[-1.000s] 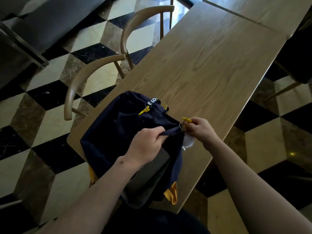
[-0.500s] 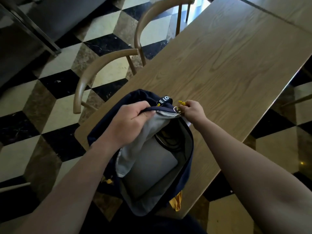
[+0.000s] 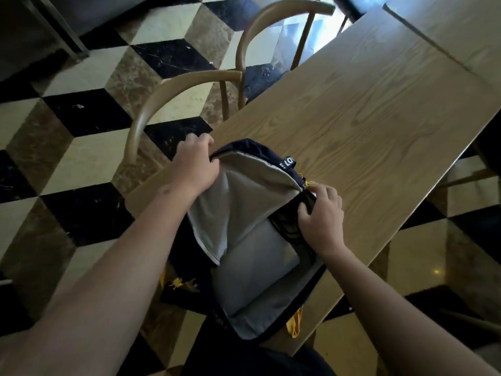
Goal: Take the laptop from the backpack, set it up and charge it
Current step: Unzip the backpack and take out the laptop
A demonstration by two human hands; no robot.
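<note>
Since the frame half a second back, my left hand (image 3: 193, 165) has carried the front flap out toward the chair side, and the mouth of the backpack (image 3: 244, 234) now gapes wider; my right hand (image 3: 321, 221) has dropped from the yellow zipper pull (image 3: 307, 183) to the rim just below it.

Left hand: fingers curled and clamped on the upper edge of the flap, at the backpack's far left corner. Right hand: fingers hooked over the right rim of the opening, thumb along the outside, gripping the fabric.

Backpack: lies flat on the near end of the wooden surface (image 3: 379, 118), long axis running from my body toward the far right, top end with its white-lettered handle loop (image 3: 286, 163) pointing away from me. Its bottom end overhangs the near edge of the surface. Shell is dark navy, lining pale grey, yellow trim showing at the bottom corners.

Laptop (image 3: 260, 256): inside the backpack's main compartment, flat against the back panel, long axis in line with the backpack. It shows as a plain grey slab with a rounded upper right corner; its lower part is hidden by lining. Dark cable coils (image 3: 287, 226) sit just beyond its top edge, beside my right hand.

Two curved wooden chair backs (image 3: 173, 96) stand left of the backpack, over a chequered floor (image 3: 81, 118).
</note>
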